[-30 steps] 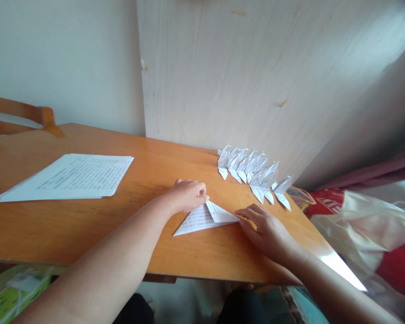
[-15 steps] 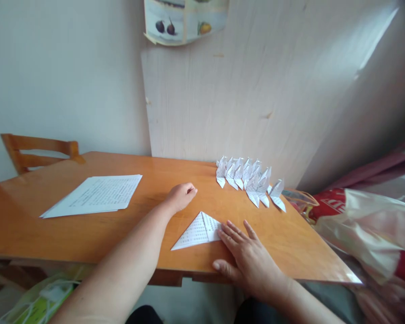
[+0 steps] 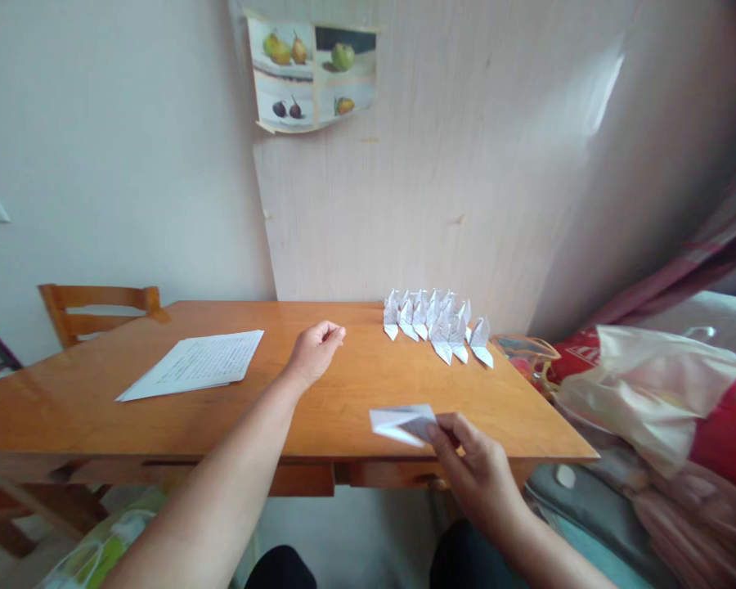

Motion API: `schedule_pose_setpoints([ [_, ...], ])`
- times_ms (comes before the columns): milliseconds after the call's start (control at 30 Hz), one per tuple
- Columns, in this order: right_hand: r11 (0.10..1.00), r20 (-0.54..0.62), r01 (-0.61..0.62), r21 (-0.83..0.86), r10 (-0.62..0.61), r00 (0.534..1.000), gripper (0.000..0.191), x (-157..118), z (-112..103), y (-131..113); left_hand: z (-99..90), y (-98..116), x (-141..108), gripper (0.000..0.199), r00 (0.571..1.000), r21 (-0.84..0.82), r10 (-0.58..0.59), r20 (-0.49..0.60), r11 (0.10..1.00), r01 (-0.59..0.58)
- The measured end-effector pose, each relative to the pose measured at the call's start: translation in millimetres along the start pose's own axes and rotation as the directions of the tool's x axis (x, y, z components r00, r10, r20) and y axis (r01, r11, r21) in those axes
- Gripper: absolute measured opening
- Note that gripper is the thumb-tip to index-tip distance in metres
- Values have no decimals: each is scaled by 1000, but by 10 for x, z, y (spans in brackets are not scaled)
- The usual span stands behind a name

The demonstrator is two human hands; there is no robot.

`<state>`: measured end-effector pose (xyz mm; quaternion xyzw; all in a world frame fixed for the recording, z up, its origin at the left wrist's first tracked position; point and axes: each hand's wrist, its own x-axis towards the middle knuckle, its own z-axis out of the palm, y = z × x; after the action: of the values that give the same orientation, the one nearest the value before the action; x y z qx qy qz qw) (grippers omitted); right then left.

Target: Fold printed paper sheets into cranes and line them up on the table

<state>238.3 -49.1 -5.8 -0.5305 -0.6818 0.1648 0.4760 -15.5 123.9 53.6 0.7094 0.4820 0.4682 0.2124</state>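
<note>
Between the thumb and fingers of my right hand [image 3: 475, 462] is a folded paper [image 3: 401, 421], slightly blurred and raised over the table's front edge, its layers a little apart at the left end. My left hand [image 3: 316, 350] is closed above the middle of the table, fingers curled in; whatever it may hold is hidden. Several folded paper pieces [image 3: 442, 327] stand in rows at the back right of the table. A stack of printed sheets [image 3: 196, 360] lies flat on the left.
The wooden table [image 3: 319, 409] reaches back to the wall. A wooden chair [image 3: 107, 298] stands behind its left end. Bags [image 3: 644, 393] are heaped beyond the right edge, and a green bag [image 3: 107, 544] is below at the left. A fruit picture [image 3: 312, 74] hangs on the wall.
My right hand has gone from lying spread on the folded paper to pinching and lifting it off the table. My left hand stays closed. The view has tilted upward.
</note>
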Motion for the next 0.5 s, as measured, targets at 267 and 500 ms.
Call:
schedule_pose_setpoints([
  [267,681,130,-351,642,355,926,34,48,-133,-138,-7,412,-1125,39,972,-311,-102,210,936,165],
  [500,644,235,-359,676,273,933,31,-107,-144,-266,46,529,-1625,40,901,-441,-150,407,832,337],
])
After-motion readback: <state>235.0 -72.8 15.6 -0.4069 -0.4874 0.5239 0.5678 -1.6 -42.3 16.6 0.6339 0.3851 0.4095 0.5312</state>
